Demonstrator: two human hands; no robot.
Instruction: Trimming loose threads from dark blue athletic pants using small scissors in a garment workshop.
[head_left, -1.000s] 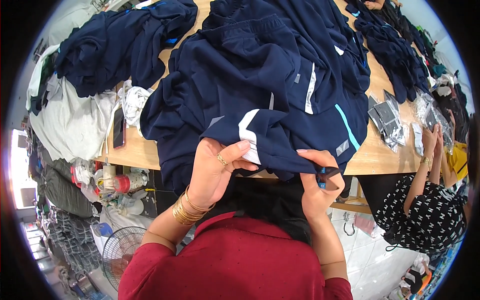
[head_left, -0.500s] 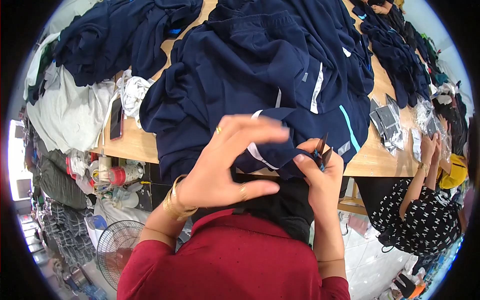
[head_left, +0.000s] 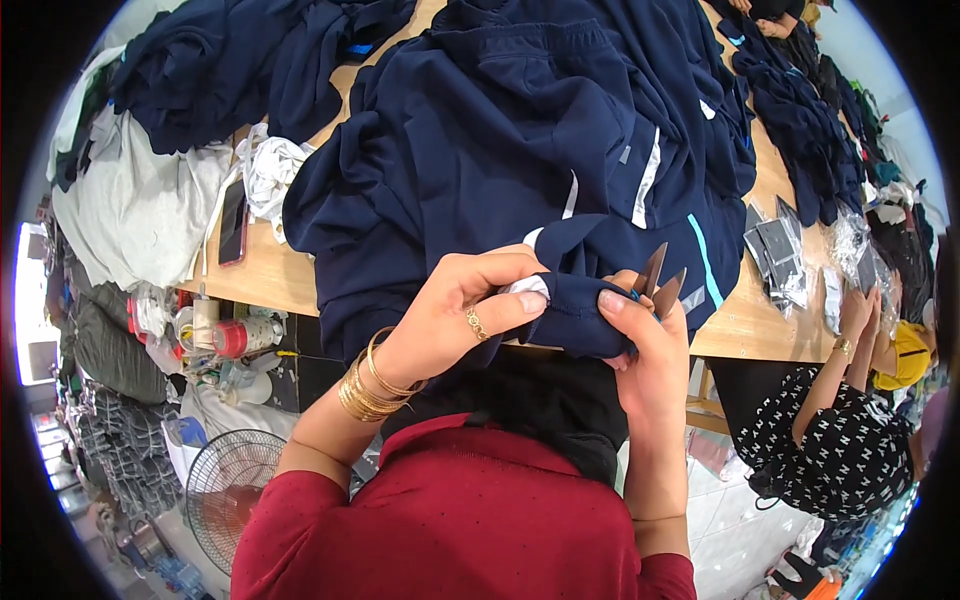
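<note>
At the near edge of the wooden table (head_left: 262,280), a fold of the dark blue garment (head_left: 575,312) was bunched up between both hands. Its long side ran from nine o'clock to three o'clock. The left hand (head_left: 450,320) sat at nine o'clock of the fold, fingers curled tight, pinching the cloth and a bit of white trim. The right hand (head_left: 645,345) sat at three o'clock, just as near, fingers closed on the cloth and on small scissors (head_left: 660,282). The blades stood a little apart and pointed to one o'clock, just beside the fold. More blue clothes (head_left: 800,130) lay piled toward twelve o'clock.
</note>
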